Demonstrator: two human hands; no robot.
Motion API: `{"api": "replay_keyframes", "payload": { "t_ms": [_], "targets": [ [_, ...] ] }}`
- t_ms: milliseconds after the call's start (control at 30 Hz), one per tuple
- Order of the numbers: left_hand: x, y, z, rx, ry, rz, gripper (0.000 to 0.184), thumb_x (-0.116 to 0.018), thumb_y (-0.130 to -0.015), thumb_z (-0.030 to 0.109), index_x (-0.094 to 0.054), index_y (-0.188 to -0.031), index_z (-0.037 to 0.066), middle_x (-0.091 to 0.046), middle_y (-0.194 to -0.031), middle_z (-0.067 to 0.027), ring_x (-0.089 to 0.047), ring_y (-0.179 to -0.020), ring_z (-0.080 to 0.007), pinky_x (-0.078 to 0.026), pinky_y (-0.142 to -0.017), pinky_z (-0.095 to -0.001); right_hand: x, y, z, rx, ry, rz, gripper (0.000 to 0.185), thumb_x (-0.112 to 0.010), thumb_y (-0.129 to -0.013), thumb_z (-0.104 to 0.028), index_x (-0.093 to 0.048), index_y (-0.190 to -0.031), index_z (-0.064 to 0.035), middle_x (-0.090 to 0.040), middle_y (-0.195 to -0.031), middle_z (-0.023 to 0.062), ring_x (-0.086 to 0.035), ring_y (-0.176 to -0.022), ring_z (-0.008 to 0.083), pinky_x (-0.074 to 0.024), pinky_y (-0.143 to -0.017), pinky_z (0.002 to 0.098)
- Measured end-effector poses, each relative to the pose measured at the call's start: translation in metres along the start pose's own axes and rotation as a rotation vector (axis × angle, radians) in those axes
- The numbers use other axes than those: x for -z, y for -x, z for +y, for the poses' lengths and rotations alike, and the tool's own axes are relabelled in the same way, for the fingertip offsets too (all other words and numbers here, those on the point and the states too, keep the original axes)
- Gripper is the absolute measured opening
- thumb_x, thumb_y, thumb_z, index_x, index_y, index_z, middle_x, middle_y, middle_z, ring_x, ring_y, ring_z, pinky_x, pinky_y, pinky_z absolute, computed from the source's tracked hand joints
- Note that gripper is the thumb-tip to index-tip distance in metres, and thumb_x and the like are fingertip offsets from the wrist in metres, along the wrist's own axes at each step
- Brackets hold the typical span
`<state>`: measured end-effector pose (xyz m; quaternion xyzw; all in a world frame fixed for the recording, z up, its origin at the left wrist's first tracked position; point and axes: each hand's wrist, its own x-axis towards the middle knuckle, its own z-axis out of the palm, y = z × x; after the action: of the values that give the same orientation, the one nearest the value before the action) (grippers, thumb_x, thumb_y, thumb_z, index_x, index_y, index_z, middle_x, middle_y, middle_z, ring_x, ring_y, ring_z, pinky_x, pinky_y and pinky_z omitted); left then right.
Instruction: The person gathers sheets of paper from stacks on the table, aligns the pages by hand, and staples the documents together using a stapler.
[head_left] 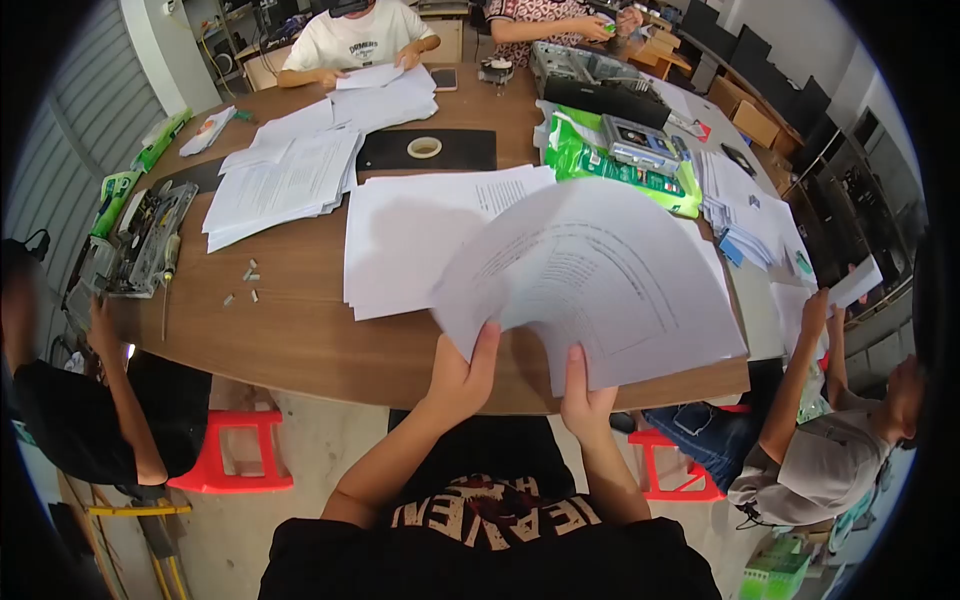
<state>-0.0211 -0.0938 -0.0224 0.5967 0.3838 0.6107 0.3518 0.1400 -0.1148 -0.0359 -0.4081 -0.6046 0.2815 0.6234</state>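
- Printed sheets [620, 270] arch above the desk [300, 325], to the near right of the white paper stack [405, 250], hiding part of it; whether they touch it, I can't tell.
- Their long axis seems to sweep left to right in a bow, the left end closest to the stack's visible part.
- The left hand [465, 375] pinches the near edge, thumb on top; it is the nearer hand to that visible part.
- The right hand [586, 392] grips the same edge, thumb also on top, farther right of it.
- The sheets fan out away from both hands; the stack's visible part lies beyond and leftward.
- A tape roll [424, 156] rests beyond the stack.
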Motion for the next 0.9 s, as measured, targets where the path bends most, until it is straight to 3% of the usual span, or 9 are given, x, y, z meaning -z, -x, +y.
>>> {"api": "replay_keyframes", "payload": {
  "t_ms": [133,167,233,367,433,567,633,733,900],
  "targets": [
    [0.0,-0.001,-0.001,0.313,-0.043,-0.066,0.028,-0.042,-0.098,0.011,-0.051,-0.116,-0.009,-0.055,-0.112,-0.0114,-0.049,-0.103,-0.0164,-0.038,-0.092,-0.0298,0.001,0.008,0.007,-0.091,0.118,-0.019,0.028,-0.048,-0.092,-0.005,-0.051,-0.115,0.0109,-0.056,-0.115,0.0201,-0.054,-0.105,0.0285,-0.0388,-0.094,0.036],
    [-0.004,-0.008,-0.004,0.295,-0.037,-0.065,0.028,-0.042,-0.098,0.011,-0.051,-0.116,-0.009,-0.055,-0.112,-0.0114,-0.049,-0.103,-0.0164,-0.038,-0.092,-0.0298,-0.002,0.004,0.008,0.024,0.186,0.028,0.028,-0.048,-0.092,-0.004,-0.051,-0.115,0.0109,-0.056,-0.115,0.0203,-0.054,-0.106,0.0295,-0.0385,-0.094,0.0366],
    [-0.011,-0.001,-0.008,-0.237,-0.197,0.094,0.033,-0.04,-0.098,0.012,-0.045,-0.123,-0.008,-0.061,-0.104,-0.0223,-0.06,-0.093,-0.0281,-0.045,-0.08,-0.0325,-0.004,-0.001,-0.005,0.016,0.146,0.059,0.025,-0.048,-0.092,-0.005,-0.055,-0.111,0.0097,-0.058,-0.11,0.0216,-0.056,-0.102,0.0322,-0.0398,-0.092,0.0379],
    [-0.008,-0.01,-0.019,0.167,-0.118,-0.036,0.035,-0.038,-0.098,0.012,-0.042,-0.126,-0.009,-0.061,-0.102,-0.0244,-0.061,-0.092,-0.0314,-0.045,-0.082,-0.0332,-0.006,-0.001,0.007,-0.089,0.179,-0.03,0.024,-0.047,-0.093,-0.007,-0.056,-0.109,0.0088,-0.06,-0.106,0.0228,-0.057,-0.098,0.0351,-0.0415,-0.088,0.0382],
    [-0.003,-0.009,-0.019,0.068,-0.15,-0.017,0.037,-0.038,-0.098,0.013,-0.04,-0.128,-0.009,-0.061,-0.102,-0.0256,-0.061,-0.092,-0.0334,-0.045,-0.082,-0.0346,-0.003,-0.003,0.007,-0.022,0.184,-0.004,0.025,-0.046,-0.093,-0.007,-0.055,-0.109,0.0088,-0.061,-0.105,0.0228,-0.058,-0.097,0.0356,-0.042,-0.087,0.0378],
    [0.005,-0.014,-0.015,0.256,-0.146,-0.071,0.037,-0.038,-0.098,0.014,-0.04,-0.128,-0.009,-0.061,-0.1,-0.0251,-0.061,-0.086,-0.0318,-0.045,-0.079,-0.0351,0.005,-0.008,0.002,-0.122,0.113,-0.083,0.024,-0.047,-0.093,-0.007,-0.056,-0.109,0.0079,-0.061,-0.105,0.0213,-0.057,-0.098,0.0334,-0.0418,-0.088,0.0369],
    [0.003,-0.014,-0.023,-0.02,-0.164,0.0,0.037,-0.039,-0.099,0.015,-0.041,-0.128,-0.008,-0.06,-0.088,-0.0213,-0.057,-0.072,-0.0257,-0.045,-0.071,-0.0332,0.005,-0.006,0.005,-0.13,0.097,-0.085,0.024,-0.047,-0.092,-0.007,-0.056,-0.109,0.0076,-0.06,-0.106,0.021,-0.057,-0.098,0.0326,-0.0415,-0.088,0.0366],
    [0.009,-0.012,-0.017,0.223,-0.208,-0.105,0.037,-0.039,-0.099,0.016,-0.041,-0.129,-0.006,-0.057,-0.081,-0.0173,-0.05,-0.065,-0.0203,-0.044,-0.067,-0.0309,0.005,-0.005,0.011,-0.079,0.126,-0.086,0.024,-0.049,-0.092,-0.006,-0.056,-0.11,0.0075,-0.06,-0.108,0.0196,-0.056,-0.1,0.0301,-0.041,-0.09,0.036],
    [0.0,-0.006,-0.041,0.042,-0.137,-0.031,0.036,-0.04,-0.099,0.016,-0.043,-0.128,-0.005,-0.055,-0.074,-0.0151,-0.046,-0.061,-0.0178,-0.042,-0.063,-0.0297,0.004,-0.002,0.011,-0.134,0.103,-0.064,0.026,-0.052,-0.091,-0.005,-0.055,-0.112,0.0087,-0.06,-0.109,0.0182,-0.055,-0.102,0.0267,-0.0409,-0.09,0.0353]
  ]
}}
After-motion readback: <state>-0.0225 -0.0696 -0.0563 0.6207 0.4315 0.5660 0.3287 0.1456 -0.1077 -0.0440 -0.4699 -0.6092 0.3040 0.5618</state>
